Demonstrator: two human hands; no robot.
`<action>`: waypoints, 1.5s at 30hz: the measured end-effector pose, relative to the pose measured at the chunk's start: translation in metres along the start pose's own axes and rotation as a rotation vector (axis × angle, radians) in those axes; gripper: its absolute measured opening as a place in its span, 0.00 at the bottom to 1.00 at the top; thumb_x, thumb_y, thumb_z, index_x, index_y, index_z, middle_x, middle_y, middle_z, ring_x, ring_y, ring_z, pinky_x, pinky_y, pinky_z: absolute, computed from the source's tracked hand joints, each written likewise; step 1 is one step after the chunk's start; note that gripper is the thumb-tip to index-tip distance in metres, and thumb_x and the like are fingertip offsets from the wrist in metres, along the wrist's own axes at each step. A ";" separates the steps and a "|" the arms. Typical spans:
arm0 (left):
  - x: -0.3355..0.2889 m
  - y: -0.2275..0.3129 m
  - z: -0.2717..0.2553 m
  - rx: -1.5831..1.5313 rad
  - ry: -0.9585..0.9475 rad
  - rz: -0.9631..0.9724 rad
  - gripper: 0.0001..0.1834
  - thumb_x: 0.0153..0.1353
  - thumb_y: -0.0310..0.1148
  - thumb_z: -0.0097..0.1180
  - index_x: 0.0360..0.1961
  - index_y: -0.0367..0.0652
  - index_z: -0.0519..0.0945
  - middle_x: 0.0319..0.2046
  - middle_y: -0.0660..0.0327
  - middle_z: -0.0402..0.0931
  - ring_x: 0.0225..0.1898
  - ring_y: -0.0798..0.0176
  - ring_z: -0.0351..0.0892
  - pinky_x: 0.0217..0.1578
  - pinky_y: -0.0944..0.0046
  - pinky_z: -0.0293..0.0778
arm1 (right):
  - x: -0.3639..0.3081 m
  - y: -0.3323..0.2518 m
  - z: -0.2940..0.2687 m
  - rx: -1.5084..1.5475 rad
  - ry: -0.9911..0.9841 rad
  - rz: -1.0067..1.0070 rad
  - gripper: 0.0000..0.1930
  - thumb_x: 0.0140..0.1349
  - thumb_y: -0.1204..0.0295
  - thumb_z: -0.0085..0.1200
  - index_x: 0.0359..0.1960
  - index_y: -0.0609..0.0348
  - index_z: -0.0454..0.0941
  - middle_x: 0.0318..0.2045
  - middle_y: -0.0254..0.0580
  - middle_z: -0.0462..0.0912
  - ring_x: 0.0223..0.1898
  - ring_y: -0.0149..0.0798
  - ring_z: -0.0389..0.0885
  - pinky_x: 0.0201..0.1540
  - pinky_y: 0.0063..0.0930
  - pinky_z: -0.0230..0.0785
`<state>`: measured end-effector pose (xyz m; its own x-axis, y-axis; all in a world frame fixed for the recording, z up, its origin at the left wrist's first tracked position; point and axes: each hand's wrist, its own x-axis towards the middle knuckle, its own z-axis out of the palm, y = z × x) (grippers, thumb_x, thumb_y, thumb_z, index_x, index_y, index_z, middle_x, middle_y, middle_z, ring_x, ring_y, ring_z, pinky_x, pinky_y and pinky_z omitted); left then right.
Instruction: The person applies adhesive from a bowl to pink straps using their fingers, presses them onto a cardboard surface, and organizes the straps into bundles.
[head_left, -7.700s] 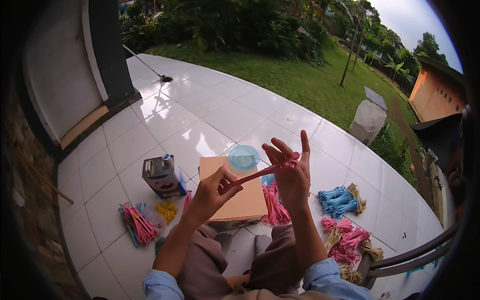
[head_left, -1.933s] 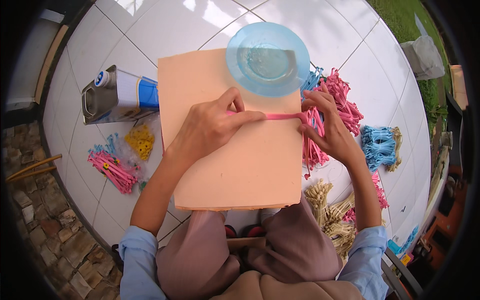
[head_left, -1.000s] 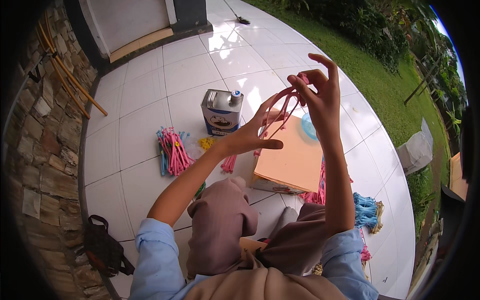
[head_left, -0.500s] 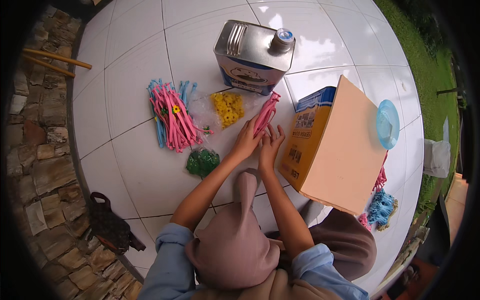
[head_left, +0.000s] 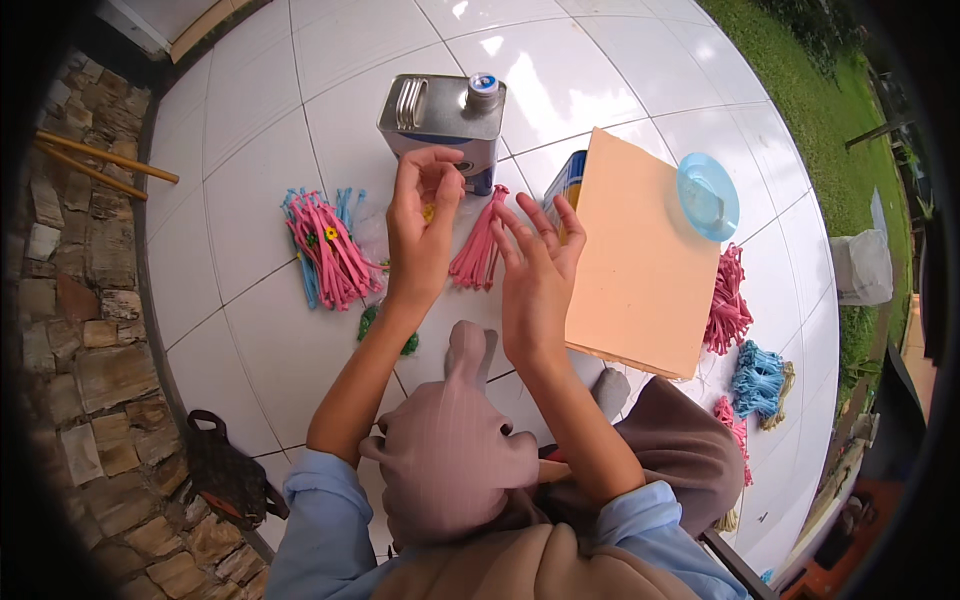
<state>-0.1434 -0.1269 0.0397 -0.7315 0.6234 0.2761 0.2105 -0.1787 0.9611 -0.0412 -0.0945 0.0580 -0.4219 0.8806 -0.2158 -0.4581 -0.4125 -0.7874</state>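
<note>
A bundle of pink cord strips [head_left: 482,245] lies fanned out on the white tile floor, between my two raised hands. My left hand [head_left: 420,235] is up in front of the metal tin [head_left: 445,105], its fingers loosely bent and nothing visible in them. It hides most of the bag of yellow flower pieces [head_left: 428,212]. My right hand [head_left: 538,275] stands open with spread fingers, beside the peach-coloured board [head_left: 640,260]. To the left lies a pile of pink and blue strips [head_left: 335,250], with a yellow flower on it. A green bag [head_left: 410,345] is partly behind my left forearm.
The board rests on a box [head_left: 567,180], with a light blue dish [head_left: 707,196] at its far right corner. Right of it lie pink bundles [head_left: 727,300] and blue bundles [head_left: 760,383]. A dark bag [head_left: 225,470] sits by the stone wall [head_left: 110,360] at left.
Both hands have let go of the pink bundle and risen, moving apart. The bundle now lies spread on the floor. The whole view has shifted.
</note>
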 end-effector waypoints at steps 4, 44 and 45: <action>0.011 0.121 0.080 -0.178 -0.332 0.217 0.11 0.66 0.33 0.47 0.45 0.39 0.69 0.31 0.66 0.68 0.34 0.75 0.66 0.40 0.73 0.65 | -0.008 -0.154 -0.019 -0.006 -0.035 -0.521 0.29 0.60 0.76 0.46 0.60 0.64 0.45 0.50 0.53 0.62 0.50 0.45 0.72 0.58 0.36 0.64; -0.171 -0.023 0.392 0.380 -0.958 0.628 0.28 0.50 0.22 0.50 0.56 0.38 0.67 0.49 0.55 0.70 0.57 0.55 0.64 0.66 0.44 0.39 | -0.036 -0.218 -0.388 -1.173 0.317 -0.520 0.29 0.56 0.84 0.53 0.59 0.54 0.59 0.36 0.42 0.74 0.42 0.35 0.75 0.45 0.28 0.72; -0.167 -0.008 0.391 0.365 -0.983 0.681 0.19 0.52 0.25 0.51 0.47 0.38 0.72 0.38 0.57 0.73 0.47 0.57 0.72 0.61 0.49 0.56 | -0.046 -0.237 -0.379 -1.236 0.323 -0.536 0.30 0.55 0.83 0.55 0.59 0.53 0.59 0.35 0.40 0.76 0.42 0.35 0.74 0.46 0.27 0.71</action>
<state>0.2305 0.0686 -0.0144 0.3574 0.8195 0.4480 0.6380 -0.5645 0.5237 0.3828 0.0510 0.0358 -0.1402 0.9486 0.2837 0.5500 0.3129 -0.7744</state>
